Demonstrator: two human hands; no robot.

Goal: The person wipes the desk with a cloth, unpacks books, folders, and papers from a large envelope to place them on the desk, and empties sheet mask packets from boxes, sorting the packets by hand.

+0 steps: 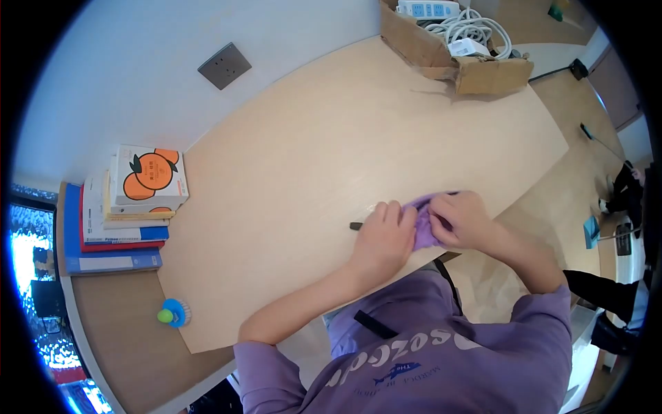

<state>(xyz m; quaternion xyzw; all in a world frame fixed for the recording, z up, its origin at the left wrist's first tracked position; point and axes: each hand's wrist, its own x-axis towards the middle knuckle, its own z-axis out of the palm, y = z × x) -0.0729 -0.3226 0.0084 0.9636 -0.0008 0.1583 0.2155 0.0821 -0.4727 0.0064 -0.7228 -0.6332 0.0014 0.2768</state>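
A pale wood-coloured surface [296, 159] spreads across the middle of the frame, its far edge curving toward the upper right. On it sit a torn brown cardboard box [493, 74] at upper right and a short black object [355, 225], partly hidden, near the centre; upright blue, red and white books and binders [117, 262] stand by its left edge.

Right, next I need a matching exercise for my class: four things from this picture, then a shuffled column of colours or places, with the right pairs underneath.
1. Cloth
2. Cardboard box
3. Round brush
4. Socket panel

A. Blue and green
B. Dark grey, on the wall
C. Purple, between the left hand and the right hand
D. Brown, holding pale cables

Pairs: 1-C, 2-D, 3-A, 4-B
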